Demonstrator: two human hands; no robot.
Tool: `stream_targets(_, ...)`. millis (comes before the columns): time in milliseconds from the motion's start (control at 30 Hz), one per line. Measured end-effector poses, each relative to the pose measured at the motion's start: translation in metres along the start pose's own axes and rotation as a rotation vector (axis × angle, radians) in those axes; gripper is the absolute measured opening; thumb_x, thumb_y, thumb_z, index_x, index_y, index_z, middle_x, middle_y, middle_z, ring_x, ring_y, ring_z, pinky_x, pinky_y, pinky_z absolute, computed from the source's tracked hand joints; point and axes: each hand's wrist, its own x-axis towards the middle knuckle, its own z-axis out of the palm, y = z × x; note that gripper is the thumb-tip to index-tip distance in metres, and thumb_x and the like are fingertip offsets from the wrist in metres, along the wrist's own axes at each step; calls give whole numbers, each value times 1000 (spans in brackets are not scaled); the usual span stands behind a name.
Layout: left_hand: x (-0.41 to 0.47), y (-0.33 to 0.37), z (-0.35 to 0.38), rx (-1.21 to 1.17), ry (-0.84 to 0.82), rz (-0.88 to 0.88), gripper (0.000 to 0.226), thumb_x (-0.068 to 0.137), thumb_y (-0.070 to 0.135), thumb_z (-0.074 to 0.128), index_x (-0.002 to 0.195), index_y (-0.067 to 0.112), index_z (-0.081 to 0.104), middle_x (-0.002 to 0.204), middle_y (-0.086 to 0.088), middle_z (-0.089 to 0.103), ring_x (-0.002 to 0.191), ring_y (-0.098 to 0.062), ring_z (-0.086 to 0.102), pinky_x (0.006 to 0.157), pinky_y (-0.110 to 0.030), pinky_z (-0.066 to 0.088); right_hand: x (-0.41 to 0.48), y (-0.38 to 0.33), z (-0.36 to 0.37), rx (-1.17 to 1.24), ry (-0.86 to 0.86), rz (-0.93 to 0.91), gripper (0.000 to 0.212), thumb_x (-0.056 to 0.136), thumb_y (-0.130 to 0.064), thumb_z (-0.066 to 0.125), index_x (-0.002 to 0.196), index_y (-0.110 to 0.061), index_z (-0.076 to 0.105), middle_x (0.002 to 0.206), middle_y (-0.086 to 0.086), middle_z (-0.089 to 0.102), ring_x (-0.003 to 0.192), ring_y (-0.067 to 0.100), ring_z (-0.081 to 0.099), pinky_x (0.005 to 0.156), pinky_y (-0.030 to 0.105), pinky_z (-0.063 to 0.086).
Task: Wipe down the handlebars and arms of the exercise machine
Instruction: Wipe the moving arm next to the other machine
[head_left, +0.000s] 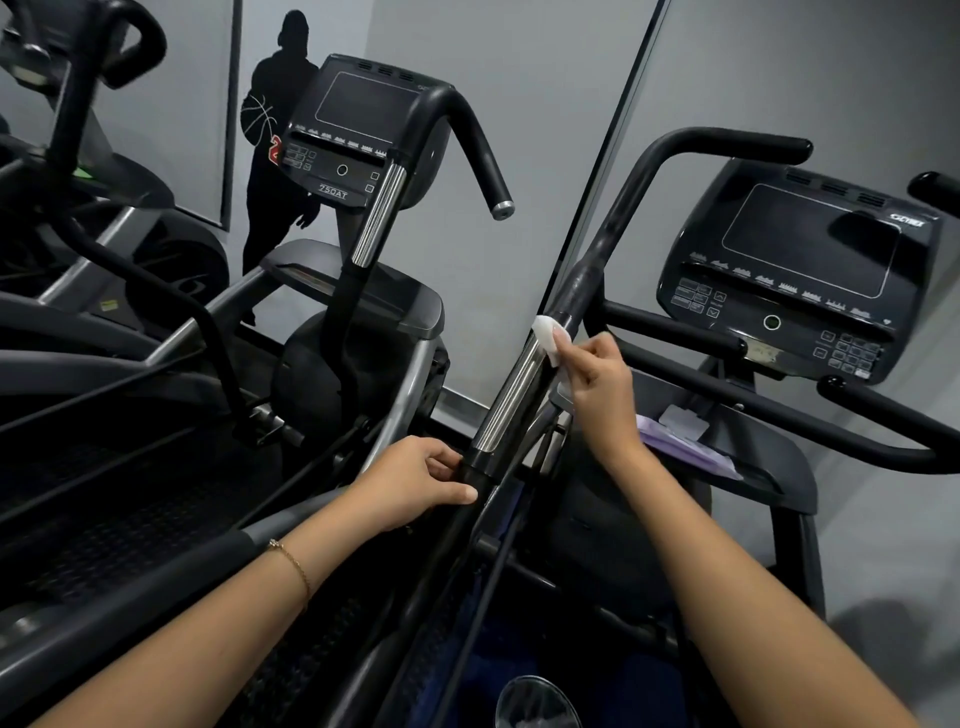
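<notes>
Pinching a white wipe (546, 336), the right hand (597, 384) presses it on the machine's arm (584, 280) at mid-frame. Just below, the left hand (423, 480) curls its fingers (445, 460) round that arm under its chrome sleeve (511, 397).

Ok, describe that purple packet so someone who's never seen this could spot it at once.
Start at the right-hand exercise machine's black console. Just below it juts a dark grey plastic shelf, and the flat pale purple packet lies on its left end. It is the only purple thing among black and grey parts.
</notes>
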Motion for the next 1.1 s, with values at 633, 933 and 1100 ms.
stream_targets(633, -5, 6, 0, 8, 3, -9, 28, 70, 20, 81, 93, 24, 66, 91, 1, 69, 90, -15, 67, 93, -34, 51, 45, -32, -48, 962, -279, 758, 13, 93, -18, 49, 94, -9, 59, 76, 2, 59, 63, 9, 56, 60, 21, 55)
stream_targets(933, -6, 5, -1, 67, -1, -23, 43, 70, 29, 81, 109, 20, 66, 102, 2, 68, 95, -10, 65, 94, -32, 50, 44, -10, -17, 99, -31, 208, 8, 89, -7, 57, 94, -12, 60, 84, 3, 57, 75, 15, 55, 66, 30, 51)
stream_targets(1100, -1, 27, -9, 282, -22, -3, 44, 73, 32, 78, 112, 17, 64, 107, 3, 67, 93, -8, 61, 85, -20, 47, 25, -7, -4, -106, 48, -160, 12, 85, -4, 64, 94, 1, 69, 85, 10, 56, 70, 18, 54, 64, 32, 50)
